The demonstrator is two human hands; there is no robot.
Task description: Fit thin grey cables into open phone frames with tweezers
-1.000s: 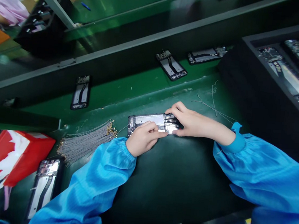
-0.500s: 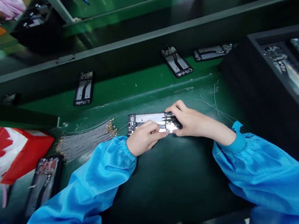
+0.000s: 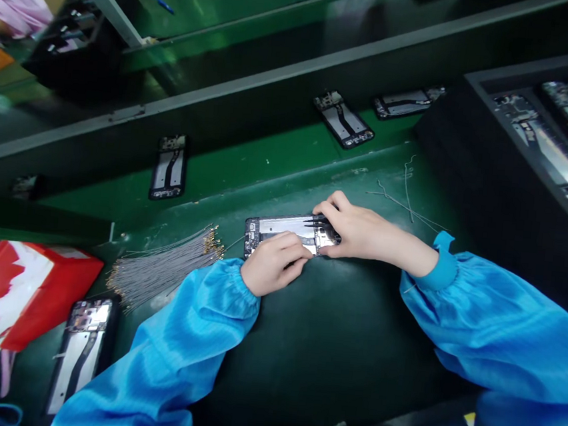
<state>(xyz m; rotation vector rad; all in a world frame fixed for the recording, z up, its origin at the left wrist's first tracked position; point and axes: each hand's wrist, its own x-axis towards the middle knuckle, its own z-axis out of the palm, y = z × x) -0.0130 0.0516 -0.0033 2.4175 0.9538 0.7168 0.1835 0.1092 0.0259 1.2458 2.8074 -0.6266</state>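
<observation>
An opened phone [image 3: 283, 225] with bare inner parts lies crosswise on the green bench. My left hand [image 3: 275, 262] rests over its near edge, fingers curled together and fingertips at the phone's lower right part; what they pinch is hidden. My right hand [image 3: 357, 230] grips the phone's right end, index finger at the far edge and thumb at the near edge. Black tweezers [image 3: 316, 222] stick out leftward from under that hand, over the phone. A thin grey cable [image 3: 234, 242] runs out at the phone's left end, beside a bundle of grey cables [image 3: 163, 268] with gold-coloured ends.
Other opened phones lie behind, at left [image 3: 169, 168], at the back [image 3: 343, 121] and at near left [image 3: 79, 354]. A black tray [image 3: 473, 124] holding phones stands right. Loose wires [image 3: 408, 198] lie beyond my right wrist. A red box [image 3: 55, 291] and another person's hand are left.
My left fingertips have slid slightly left along the phone's near edge. My right hand has shifted a little left, still at the phone's right end. The view has moved slightly.
</observation>
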